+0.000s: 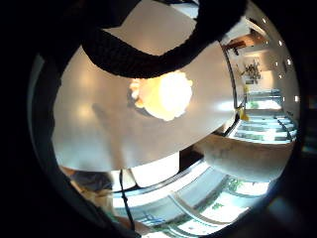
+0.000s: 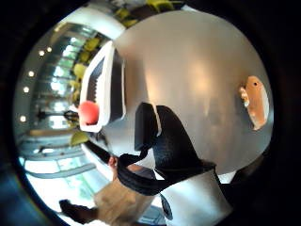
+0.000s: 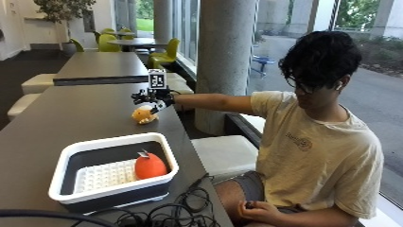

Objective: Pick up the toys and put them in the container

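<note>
Toys are sitting in two places on the long dark desk (image 3: 75, 118). Seen from the outside view, a red-orange toy (image 3: 150, 165) is lying inside the white and dark container (image 3: 63, 165) at the near end of the desk. A yellow-orange toy (image 3: 144, 115) is resting on the desk farther away, near the right edge. The person is reaching out, and the gloved right hand (image 3: 151, 98) is hanging just above that yellow-orange toy.

The thumb side palm view is showing something the outside view is not: a small tan toy with a dark eye, lying flat on the desk, apart from the container. The little finger side palm view is showing the yellow-orange toy right under the palm, but bright light is washing it out, so its shape is hard to make out.

The grip is hard to read. I cannot tell if the fingers are touching the toy.
</note>
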